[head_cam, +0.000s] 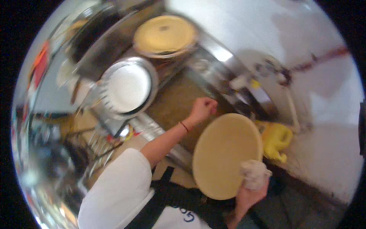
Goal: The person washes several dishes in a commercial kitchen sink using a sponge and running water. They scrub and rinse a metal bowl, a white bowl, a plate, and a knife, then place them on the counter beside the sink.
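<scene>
A large round pale-yellow disc [227, 154], which may be a shallow pan or tray, is tilted in front of my body. At its lower right edge, my right hand [254, 194] grips a bunched whitish cloth [254, 173] that presses against the rim. My left hand [203, 108] reaches forward over a brownish flat surface framed in metal [177, 106], just beyond the disc's upper left edge. Its fingers are curled into a loose fist, and blur hides any small thing inside. A dark thin band circles that wrist.
A second round yellow disc [164, 34] rests at the far end. Left of the brownish surface stands a round metal pot or pan [130, 87] with a white interior. A yellow plastic jug [277, 140] is at the right, by a white wall [328, 100]. A metal rim [220, 53] curves along the back.
</scene>
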Demonstrator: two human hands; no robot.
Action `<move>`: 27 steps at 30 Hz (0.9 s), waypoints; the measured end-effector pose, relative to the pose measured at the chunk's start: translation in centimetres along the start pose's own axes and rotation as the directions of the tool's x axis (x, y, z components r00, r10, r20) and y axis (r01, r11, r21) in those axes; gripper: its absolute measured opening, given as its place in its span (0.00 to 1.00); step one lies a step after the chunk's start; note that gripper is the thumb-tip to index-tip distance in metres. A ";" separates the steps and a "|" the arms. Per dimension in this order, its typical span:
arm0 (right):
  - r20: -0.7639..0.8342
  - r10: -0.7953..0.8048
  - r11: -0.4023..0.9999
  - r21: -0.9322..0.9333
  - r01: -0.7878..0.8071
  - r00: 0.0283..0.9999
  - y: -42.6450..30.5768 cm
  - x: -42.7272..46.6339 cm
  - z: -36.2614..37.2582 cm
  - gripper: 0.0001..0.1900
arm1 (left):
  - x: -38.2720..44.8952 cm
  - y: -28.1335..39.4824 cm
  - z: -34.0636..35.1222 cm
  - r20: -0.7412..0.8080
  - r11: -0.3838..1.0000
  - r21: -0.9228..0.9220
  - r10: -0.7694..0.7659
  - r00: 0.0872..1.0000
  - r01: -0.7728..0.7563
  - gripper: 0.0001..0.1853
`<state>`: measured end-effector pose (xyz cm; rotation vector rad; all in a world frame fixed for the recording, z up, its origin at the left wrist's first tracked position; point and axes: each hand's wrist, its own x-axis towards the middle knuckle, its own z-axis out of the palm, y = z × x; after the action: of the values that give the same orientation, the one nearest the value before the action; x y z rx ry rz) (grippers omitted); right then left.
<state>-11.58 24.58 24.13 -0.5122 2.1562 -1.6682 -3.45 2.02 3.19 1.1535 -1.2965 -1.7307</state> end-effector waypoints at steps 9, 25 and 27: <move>0.330 -0.388 0.651 -0.564 0.509 0.861 -0.4 -1.2 2.8 0.21 | -27.0 6.3 -23.9 -0.227 0.967 0.000 -0.249 0.941 0.255 0.08; 0.312 -0.472 0.593 -0.580 0.559 0.825 -2.9 -4.7 8.1 0.18 | -29.0 4.7 -38.8 -0.604 0.624 0.727 0.382 0.699 0.288 0.16; 0.282 -0.471 0.581 -0.615 0.534 0.836 -2.9 -4.9 8.0 0.18 | -28.3 8.0 -35.8 -0.573 0.686 0.700 0.372 0.730 0.200 0.15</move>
<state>-3.18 19.65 25.39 -1.5095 2.6769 -0.9446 40.47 12.07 14.00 1.8934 -1.5203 -0.4879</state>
